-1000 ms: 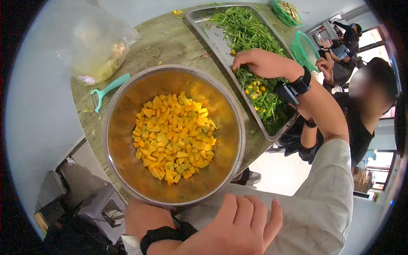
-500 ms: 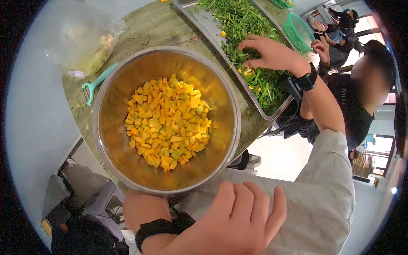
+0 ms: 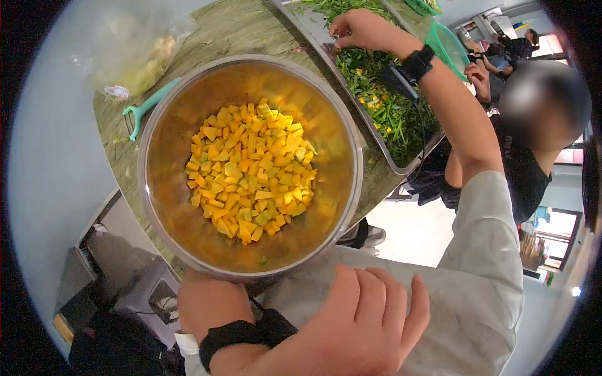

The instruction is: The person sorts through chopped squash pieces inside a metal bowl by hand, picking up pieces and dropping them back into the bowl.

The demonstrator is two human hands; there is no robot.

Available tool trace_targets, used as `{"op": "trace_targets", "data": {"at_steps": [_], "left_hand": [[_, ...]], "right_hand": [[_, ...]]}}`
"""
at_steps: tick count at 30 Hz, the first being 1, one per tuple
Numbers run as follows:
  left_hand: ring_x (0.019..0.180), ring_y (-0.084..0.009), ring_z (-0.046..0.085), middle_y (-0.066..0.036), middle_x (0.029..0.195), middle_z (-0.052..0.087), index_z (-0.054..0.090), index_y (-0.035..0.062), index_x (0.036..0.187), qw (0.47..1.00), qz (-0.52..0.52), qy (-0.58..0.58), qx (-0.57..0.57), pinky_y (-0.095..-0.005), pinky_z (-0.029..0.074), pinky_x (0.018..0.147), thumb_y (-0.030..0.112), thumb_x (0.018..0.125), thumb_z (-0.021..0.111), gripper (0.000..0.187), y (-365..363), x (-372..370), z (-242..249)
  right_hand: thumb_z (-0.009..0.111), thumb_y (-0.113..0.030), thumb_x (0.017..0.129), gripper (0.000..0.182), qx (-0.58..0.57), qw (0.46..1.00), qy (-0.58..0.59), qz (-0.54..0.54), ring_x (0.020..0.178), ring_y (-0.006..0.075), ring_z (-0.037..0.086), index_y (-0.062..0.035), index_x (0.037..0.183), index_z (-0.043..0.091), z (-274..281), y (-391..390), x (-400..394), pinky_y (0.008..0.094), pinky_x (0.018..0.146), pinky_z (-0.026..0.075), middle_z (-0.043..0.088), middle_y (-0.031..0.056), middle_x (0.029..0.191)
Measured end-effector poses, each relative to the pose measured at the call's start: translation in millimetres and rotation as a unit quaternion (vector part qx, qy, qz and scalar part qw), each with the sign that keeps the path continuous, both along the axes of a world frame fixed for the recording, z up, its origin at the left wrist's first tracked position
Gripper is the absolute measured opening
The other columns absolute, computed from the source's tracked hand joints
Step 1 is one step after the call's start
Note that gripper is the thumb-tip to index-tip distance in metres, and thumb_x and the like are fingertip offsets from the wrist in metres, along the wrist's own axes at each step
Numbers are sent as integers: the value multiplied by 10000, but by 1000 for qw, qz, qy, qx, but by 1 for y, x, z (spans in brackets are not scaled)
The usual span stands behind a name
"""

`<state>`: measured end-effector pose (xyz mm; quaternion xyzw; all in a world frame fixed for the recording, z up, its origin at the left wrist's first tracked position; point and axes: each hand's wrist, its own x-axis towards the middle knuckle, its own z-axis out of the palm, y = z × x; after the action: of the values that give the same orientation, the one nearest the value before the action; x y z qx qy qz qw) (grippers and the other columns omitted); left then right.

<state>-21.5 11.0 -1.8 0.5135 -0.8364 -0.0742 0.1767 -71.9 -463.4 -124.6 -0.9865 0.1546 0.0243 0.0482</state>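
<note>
A large metal bowl (image 3: 160, 207) on the green table holds a heap of diced pumpkin (image 3: 251, 175). Beyond it, to the right, lies a metal tray (image 3: 370, 139) covered with cut greens (image 3: 401, 135) and a few yellow bits. My right hand (image 3: 367, 30) hovers over the tray's far part, fingers curved and apart from the thumb, nothing visible between them. Close to the camera, below the bowl's near rim, my left hand (image 3: 367, 313) hangs in the air with loosely bent, separated fingers and holds nothing. Both wrists wear black bands.
A turquoise peeler (image 3: 143, 113) rests left of the bowl, by a clear plastic bag (image 3: 141, 62) with pale scraps. Green baskets (image 3: 446, 47) stand past the tray. A person in black (image 3: 527, 169) is at the right, one hand near a basket. A grey stool (image 3: 147, 301) stands lower left.
My right hand has moved up along the tray, away from me, its fingers closer together. My left hand has shifted slightly right. The bowl's contents look the same.
</note>
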Motion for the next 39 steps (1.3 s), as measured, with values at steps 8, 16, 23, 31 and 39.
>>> {"op": "trace_targets", "data": {"at_steps": [8,16,23,31,39], "left_hand": [[991,-322,621,-167,1060,667,629,51,1354,998,-51,-7,42,-459,495,916,238,934,621,459,-4,11,16],[1000,-322,626,-173,1054,678,629,51,1384,999,-44,-5,12,-479,503,937,257,930,625,498,-5,4,4],[929,-288,608,-142,963,662,666,37,1298,997,-60,45,16,-469,501,904,268,910,629,452,3,1,4],[876,-232,575,-100,901,636,665,21,1279,991,-122,36,45,-398,446,794,266,902,627,451,-8,25,21],[875,-231,572,-101,899,635,664,14,1273,996,-81,34,-16,-389,438,796,277,905,618,455,2,8,0]], "right_hand": [[776,-143,954,143,33,999,-22,22,835,194,740,-39,1052,769,12,5,7,354,769,593,780,70,922],[780,-76,959,180,331,934,-132,-3,783,79,679,-23,1131,780,111,161,-2,227,672,521,772,52,904],[761,-84,910,177,84,993,-63,47,904,298,758,-67,1086,764,33,70,-39,395,805,596,780,119,1003],[778,1,903,226,105,994,-4,27,923,245,747,-26,1126,759,23,61,-60,369,828,598,787,90,1045],[802,-35,899,242,116,992,-40,12,884,173,730,-40,1138,761,26,60,-59,323,768,572,787,47,1029]]}}
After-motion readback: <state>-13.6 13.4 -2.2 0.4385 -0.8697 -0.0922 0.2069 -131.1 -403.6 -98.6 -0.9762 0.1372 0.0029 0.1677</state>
